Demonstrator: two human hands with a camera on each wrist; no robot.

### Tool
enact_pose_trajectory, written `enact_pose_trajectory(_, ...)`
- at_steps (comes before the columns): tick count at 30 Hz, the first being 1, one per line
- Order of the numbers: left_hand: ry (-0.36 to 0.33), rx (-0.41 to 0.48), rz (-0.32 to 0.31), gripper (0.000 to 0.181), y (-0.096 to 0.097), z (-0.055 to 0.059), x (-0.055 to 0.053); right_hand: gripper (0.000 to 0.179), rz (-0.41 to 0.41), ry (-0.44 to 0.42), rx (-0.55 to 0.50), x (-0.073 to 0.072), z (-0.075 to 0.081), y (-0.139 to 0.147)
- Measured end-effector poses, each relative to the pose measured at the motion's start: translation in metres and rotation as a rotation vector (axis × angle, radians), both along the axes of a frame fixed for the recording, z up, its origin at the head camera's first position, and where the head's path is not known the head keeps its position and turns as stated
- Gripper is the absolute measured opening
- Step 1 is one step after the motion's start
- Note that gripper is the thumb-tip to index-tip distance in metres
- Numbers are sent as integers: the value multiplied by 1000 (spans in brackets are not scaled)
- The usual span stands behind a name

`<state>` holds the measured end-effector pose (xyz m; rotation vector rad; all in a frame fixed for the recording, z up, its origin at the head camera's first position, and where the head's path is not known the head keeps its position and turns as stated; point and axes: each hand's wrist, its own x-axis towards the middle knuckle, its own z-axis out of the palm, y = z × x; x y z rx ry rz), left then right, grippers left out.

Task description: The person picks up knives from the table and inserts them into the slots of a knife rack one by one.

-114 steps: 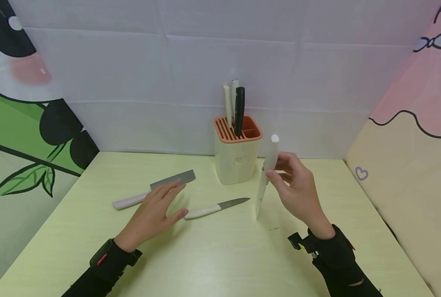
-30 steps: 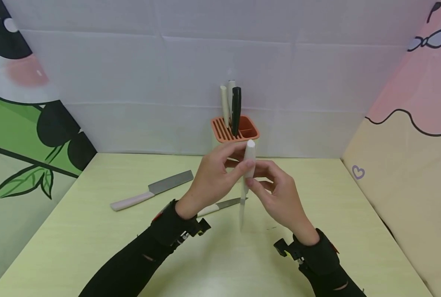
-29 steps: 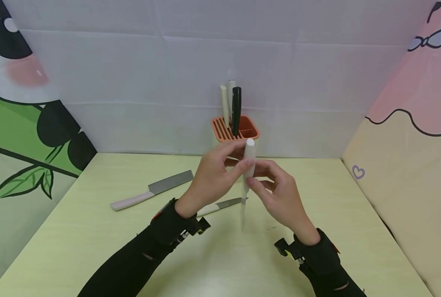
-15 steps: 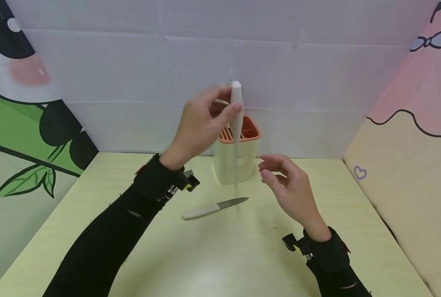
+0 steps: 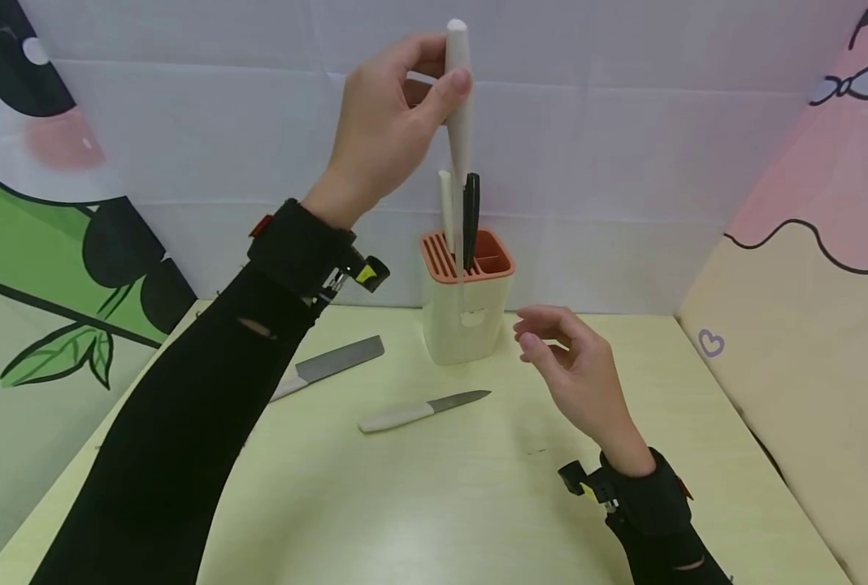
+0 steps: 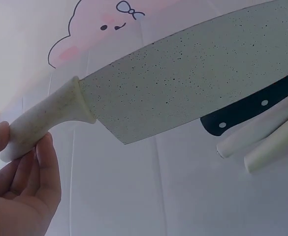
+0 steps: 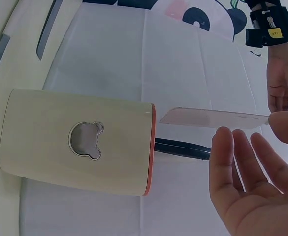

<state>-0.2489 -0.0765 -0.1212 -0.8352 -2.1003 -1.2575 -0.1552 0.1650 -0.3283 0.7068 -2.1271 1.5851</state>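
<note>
Knife [image 5: 460, 154], white-handled, lifted by the left hand [image 5: 386, 122]. Where exactly is it?

Over the one knife holder [image 5: 444, 329], in front of it as seen from the head, handle up and blade down. Right wrist view shows a narrow gap between its tip and the orange rim [image 7: 151, 147].

How is it held?

By one hand of the two. Thumb and bent fingers [image 6: 48, 160] of the left pinch the handle near its end, leaving the speckled blade uncovered.

And the right hand [image 5: 576, 378]?

It holds nothing. Its fingers are loosely bent, with a gap between thumb and fingertips, above the counter [image 5: 405, 504] and to the right of the holder.

How many knives are outside the holder?

Three: the raised one and two lying flat on the counter, apart from each other. One is a cleaver [image 5: 340, 357], its pale handle partly hidden by the left sleeve [image 5: 171, 406]; one is a small knife [image 5: 412, 414], its tip pointing right.

And inside?

Three handles stand up from it: one black handle [image 5: 473, 207] and two pale handles [image 6: 274, 147], all seen from the left wrist. Head view shows just one of the pale pair clearly.

Markings?

One bear-shaped badge [image 7: 86, 141] on the holder's wall.
</note>
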Motion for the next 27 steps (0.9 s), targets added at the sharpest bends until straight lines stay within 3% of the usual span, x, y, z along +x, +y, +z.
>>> enact_pose_trajectory(4,27,-27,26,37,1,8,-9,27,0,-1,-6,0,-1,1)
enact_pose_trajectory(8,46,-40,41,36,1,9,-17,26,5,-4,-15,0,-1,1)
enact_pose_trajectory(22,32,-36,55,32,0,-5,-34,27,7,3,-10,0,-2,1)
enact_pose_trajectory(27,2,-57,68,33,0,-15,-39,27,9,11,-13,-1,-1,0)
